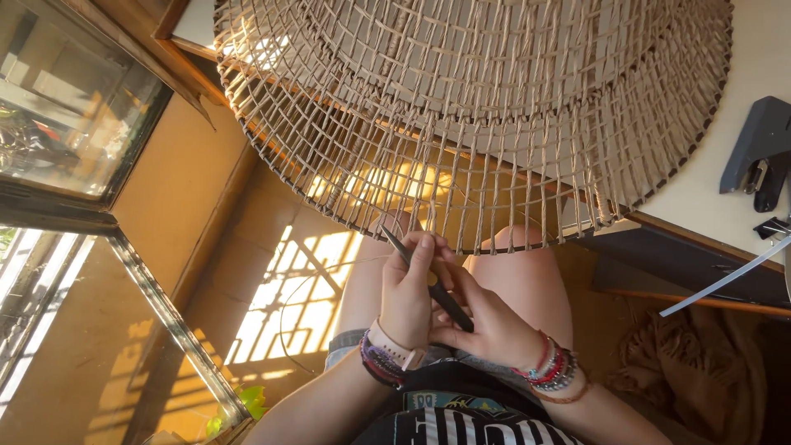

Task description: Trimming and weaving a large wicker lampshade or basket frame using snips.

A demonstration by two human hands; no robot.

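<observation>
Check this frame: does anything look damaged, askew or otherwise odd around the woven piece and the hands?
Nothing looks damaged. The woven shade overhangs the table edge, its loose unwoven strands hanging toward the lap. Both the left hand and the right hand grip a dark slim tool. A stapler lies on the table.

Woven shade point(494, 107) blocks above hands point(449, 305); sides open.

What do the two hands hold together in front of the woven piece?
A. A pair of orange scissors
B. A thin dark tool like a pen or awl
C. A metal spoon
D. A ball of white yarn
B: the left hand and the right hand both grip a thin dark tool, its tip pointing up toward the edge of the woven piece.
</observation>
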